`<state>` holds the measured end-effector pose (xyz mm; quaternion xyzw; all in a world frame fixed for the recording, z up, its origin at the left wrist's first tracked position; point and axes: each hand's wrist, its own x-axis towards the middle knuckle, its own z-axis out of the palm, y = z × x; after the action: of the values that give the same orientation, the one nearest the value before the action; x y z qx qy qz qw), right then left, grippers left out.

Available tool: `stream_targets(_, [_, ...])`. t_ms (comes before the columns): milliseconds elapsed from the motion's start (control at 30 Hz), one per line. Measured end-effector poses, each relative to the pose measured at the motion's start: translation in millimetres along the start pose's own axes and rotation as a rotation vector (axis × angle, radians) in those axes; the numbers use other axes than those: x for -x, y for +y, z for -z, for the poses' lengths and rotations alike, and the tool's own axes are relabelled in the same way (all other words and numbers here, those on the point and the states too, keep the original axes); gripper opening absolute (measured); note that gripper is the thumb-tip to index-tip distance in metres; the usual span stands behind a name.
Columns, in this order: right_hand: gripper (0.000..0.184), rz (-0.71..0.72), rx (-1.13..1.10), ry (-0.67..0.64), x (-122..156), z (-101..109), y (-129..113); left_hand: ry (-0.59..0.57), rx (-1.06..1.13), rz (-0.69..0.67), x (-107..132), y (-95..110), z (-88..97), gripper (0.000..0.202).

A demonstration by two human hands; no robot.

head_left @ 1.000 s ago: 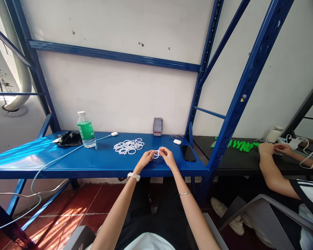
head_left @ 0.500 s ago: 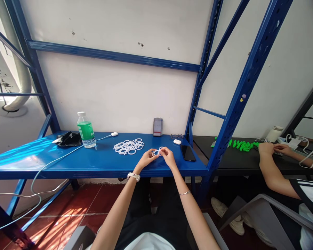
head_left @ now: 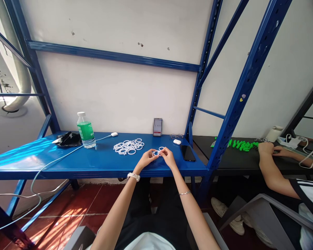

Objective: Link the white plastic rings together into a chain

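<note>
Close together near the front edge of the blue table (head_left: 104, 165), my left hand (head_left: 147, 158) and my right hand (head_left: 169, 158) pinch small white rings (head_left: 155, 152) between their fingertips. One ring shows at the left fingers, and another rises by the right thumb and forefinger. Whether the two rings are linked cannot be made out. To the left of my hands lies a loose pile of similar white rings (head_left: 128, 146). A dark phone (head_left: 187, 153) lies flat just right of my right hand.
A water bottle (head_left: 86, 131) and a black plastic bag (head_left: 67, 139) stand left, with a white cable (head_left: 59, 155) running past. At the back are a propped phone (head_left: 158, 127), eyeglasses (head_left: 176, 136) and a white case (head_left: 177, 142). A co-worker's hands (head_left: 266, 148) work beside green pieces (head_left: 241, 144).
My hands stay nearly in place, still pinching the white rings, with only a slight shift of the fingers. The pile is unchanged. The co-worker's right-side hand has shifted slightly.
</note>
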<state>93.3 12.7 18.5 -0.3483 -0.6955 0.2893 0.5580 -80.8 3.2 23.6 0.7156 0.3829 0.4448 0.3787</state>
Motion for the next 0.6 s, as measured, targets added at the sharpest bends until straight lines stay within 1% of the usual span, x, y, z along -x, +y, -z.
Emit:
stream_targets(233, [0.036,0.0,0.004,0.008,-0.1,-0.4,0.9,-0.006,0.002,-0.019,1.3,2.8,0.6,0.061])
stream_targets(600, [0.033,-0.014,-0.06,0.013,-0.2,-1.7,-1.2,-0.021,0.029,-0.012,1.7,5.1,0.8,0.062])
